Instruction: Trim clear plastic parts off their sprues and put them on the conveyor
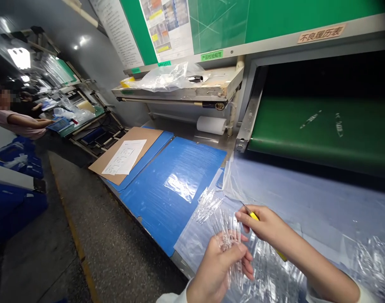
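My left hand is closed around a bundle of thin clear plastic pieces, which fan out above the fingers. Just right of it, my right hand grips yellow-handled nippers, the dark metal tip pointing up and left. Thumb and fingertips of this hand are close against the bundle; whether they also pinch a piece I cannot tell. A small pile of similar clear pieces lies on the plastic sheet beyond my left hand. More clear pieces lie below my right forearm.
A green conveyor belt carries two clear parts at right. Blue boards hold a clear bag, cardboard and a paper sheet. Behind stands a shelf with a paper roll beneath. People work far left.
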Motion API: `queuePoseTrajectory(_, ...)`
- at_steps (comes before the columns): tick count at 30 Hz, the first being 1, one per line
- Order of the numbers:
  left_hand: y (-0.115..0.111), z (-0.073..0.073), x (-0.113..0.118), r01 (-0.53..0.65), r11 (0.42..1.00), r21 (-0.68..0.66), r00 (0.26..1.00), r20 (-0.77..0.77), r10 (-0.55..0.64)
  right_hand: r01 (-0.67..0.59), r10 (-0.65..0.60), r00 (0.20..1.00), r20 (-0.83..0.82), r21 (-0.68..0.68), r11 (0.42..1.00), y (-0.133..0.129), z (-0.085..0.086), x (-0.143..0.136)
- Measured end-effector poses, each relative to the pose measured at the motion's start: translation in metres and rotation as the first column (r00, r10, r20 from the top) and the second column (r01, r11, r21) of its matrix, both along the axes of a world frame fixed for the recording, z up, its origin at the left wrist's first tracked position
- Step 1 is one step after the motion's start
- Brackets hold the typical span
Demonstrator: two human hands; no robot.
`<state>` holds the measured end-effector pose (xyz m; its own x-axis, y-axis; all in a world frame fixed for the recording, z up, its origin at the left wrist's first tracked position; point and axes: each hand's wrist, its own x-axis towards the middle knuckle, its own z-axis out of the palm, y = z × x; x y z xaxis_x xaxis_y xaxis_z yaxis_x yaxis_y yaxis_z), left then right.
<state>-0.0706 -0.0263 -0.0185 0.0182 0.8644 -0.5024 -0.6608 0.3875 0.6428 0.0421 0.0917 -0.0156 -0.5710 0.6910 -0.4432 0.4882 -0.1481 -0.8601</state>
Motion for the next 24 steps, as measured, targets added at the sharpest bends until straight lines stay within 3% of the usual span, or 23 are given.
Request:
queuePoseTrajectory(6, 0.008, 0.004, 0.015, 0.034, 0.999, 0.003, 0.995, 0.096, -0.034, 0.169, -0.173, 0.978, -0.117, -0.039, 0.985, -0.010, 0.005, 0.020)
queuePoseTrajectory(10, 0.010, 0.010, 0.015, -0.031, 0.998, -0.057, 0.976, 0.212, 0.042, 0.245, -0.260, 0.949, -0.176, -0.102, 0.964, -0.016, 0.016, 0.028)
queuePoseTrajectory(14, 0.010, 0.013, 0.014, -0.086, 0.990, -0.110, 0.970, 0.219, 0.108, 0.304, -0.344, 0.907, -0.242, -0.190, 0.934, -0.023, 0.023, 0.040)
queuePoseTrajectory(19, 0.009, 0.021, 0.021, 0.044, 0.999, 0.008, 0.983, 0.175, -0.045, 0.343, -0.419, 0.855, -0.306, -0.271, 0.899, -0.033, 0.027, 0.050)
queuePoseTrajectory(24, 0.013, 0.030, 0.029, 0.156, 0.985, 0.068, 0.985, 0.063, -0.161, 0.365, -0.438, 0.845, -0.307, -0.267, 0.892, -0.039, 0.028, 0.050)
